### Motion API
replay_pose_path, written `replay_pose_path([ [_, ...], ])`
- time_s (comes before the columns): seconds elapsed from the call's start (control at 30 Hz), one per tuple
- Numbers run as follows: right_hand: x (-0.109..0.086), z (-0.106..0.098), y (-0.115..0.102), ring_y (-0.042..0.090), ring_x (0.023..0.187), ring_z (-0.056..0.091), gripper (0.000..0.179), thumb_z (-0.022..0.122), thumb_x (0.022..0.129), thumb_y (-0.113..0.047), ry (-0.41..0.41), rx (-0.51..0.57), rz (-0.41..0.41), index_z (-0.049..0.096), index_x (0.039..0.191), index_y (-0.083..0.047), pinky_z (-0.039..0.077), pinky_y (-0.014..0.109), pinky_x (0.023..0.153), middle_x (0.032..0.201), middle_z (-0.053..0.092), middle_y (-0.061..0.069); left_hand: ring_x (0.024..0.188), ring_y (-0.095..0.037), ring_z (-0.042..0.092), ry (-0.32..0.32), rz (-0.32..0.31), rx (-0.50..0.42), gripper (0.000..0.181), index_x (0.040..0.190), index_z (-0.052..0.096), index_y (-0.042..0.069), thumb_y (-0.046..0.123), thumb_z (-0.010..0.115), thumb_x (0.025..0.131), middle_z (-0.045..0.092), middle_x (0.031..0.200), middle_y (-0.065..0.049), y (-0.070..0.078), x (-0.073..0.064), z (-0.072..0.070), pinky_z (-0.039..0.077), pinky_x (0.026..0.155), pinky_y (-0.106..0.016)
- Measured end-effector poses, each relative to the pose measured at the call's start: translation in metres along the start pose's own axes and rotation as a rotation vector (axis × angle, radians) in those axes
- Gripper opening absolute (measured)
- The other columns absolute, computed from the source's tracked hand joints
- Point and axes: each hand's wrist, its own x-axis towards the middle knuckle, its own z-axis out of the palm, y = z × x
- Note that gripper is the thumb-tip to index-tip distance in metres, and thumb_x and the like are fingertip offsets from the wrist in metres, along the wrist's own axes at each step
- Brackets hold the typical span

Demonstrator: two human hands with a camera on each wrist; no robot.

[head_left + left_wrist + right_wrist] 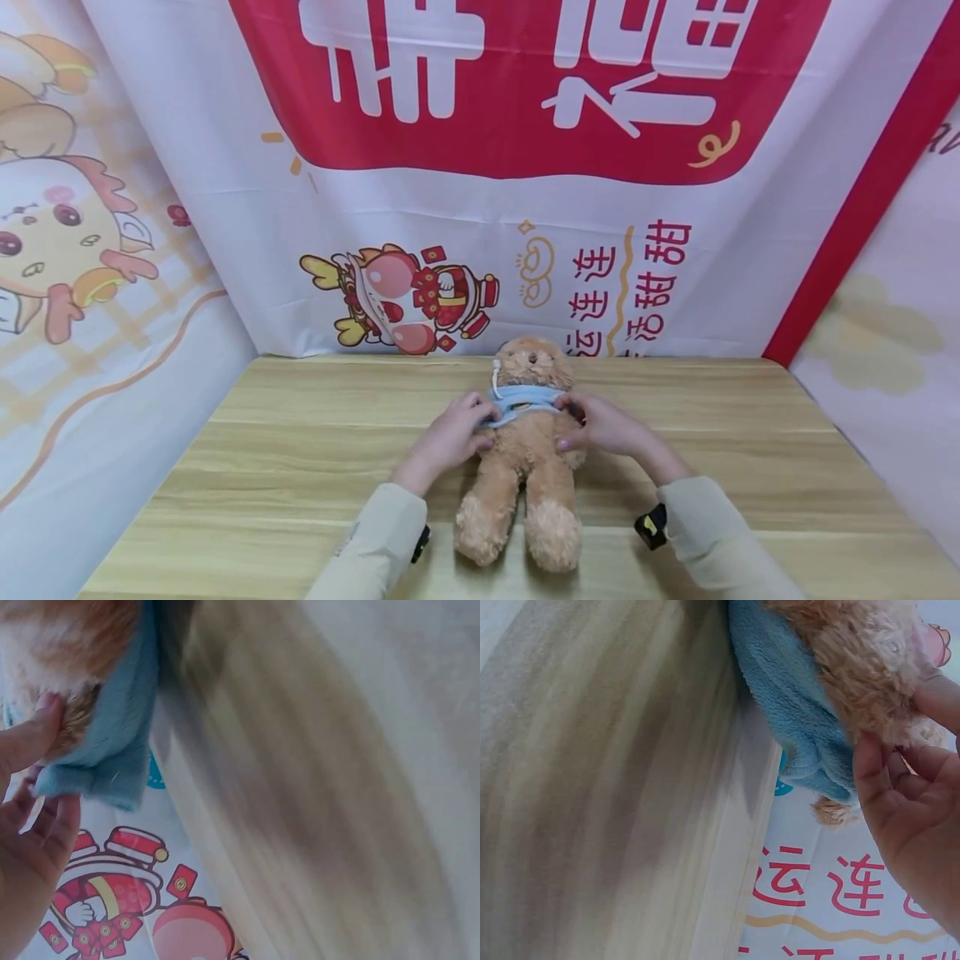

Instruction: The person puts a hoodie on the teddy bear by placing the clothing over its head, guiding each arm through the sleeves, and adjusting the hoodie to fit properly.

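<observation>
A tan plush teddy bear (528,446) lies on its back, head toward the rear cloth. Its light blue hoodie (528,397), with a white drawstring, is bunched up at the chest and leaves the belly and legs bare. My left hand (452,433) grips the hoodie's edge at the bear's left-hand side in the head view; in the left wrist view the thumb lies on fur and the fingers under the blue sleeve (120,742). On the other side my right hand (603,425) holds the bear's furry arm (877,682) between thumb and fingers, beside the blue cloth.
The bear lies on a wood-grain table (300,467). Behind the table hangs a white and red printed cloth (465,200), and more printed cloth (97,250) hangs at the left. Dark wrist straps (651,527) show near both sleeve cuffs.
</observation>
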Motion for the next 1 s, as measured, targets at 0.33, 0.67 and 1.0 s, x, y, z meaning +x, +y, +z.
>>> replay_pose_path([
  [0.33,-0.006,0.008,0.008,0.016,0.085,0.047,0.035,0.078,0.076,-0.019,0.081,-0.022,-0.067,0.051,0.094,-0.006,0.042,0.025,0.074,0.091,0.052,0.005,0.094,-0.019,0.061,0.056,0.007,0.049,0.019,0.089,0.058,0.014,0.006,0.073,0.081,0.057,0.104,-0.004,0.006,-0.001,0.009,0.054,0.081,-0.035],
  [0.67,-0.006,0.023,0.004,0.013,0.072,0.040,0.029,0.074,0.077,-0.007,0.193,0.020,-0.097,0.049,0.091,-0.004,0.039,0.022,0.062,0.079,0.044,0.003,0.086,-0.016,0.054,0.078,-0.076,0.078,0.020,0.084,0.056,0.014,0.004,0.072,0.078,0.055,0.101,-0.002,0.011,-0.001,0.015,0.049,0.072,-0.033],
  [1.0,-0.004,0.025,0.006,0.009,0.074,0.046,0.016,0.073,0.077,-0.007,0.413,-0.119,-0.120,0.057,0.077,-0.010,0.044,0.020,0.066,0.080,0.053,0.002,0.073,-0.013,0.056,0.181,-0.076,0.134,0.014,0.086,0.060,0.014,0.015,0.072,0.079,0.059,0.093,0.000,0.015,-0.003,0.017,0.050,0.062,-0.028],
])
